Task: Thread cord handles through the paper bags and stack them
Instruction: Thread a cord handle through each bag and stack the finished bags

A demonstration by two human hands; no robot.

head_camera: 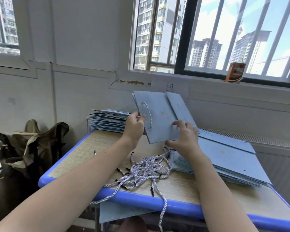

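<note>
I hold a flat light-blue paper bag (161,114) up above the desk, tilted, with a white cord handle (148,113) looped across its left part. My left hand (135,126) pinches the bag's left edge beside the cord. My right hand (182,136) grips the bag's lower right part, fingers curled over its face. A tangle of white cords with black tips (146,169) lies on the desk below. A stack of blue bags (224,158) lies at the right, and another stack with handles (110,120) at the far left corner.
The desk (107,195) has a wood-look top and a blue rim; one cord hangs over its front edge. A blue bag (122,213) sits under the desk front. A chair draped with olive cloth (30,144) stands left. A brown carton (235,72) is on the windowsill.
</note>
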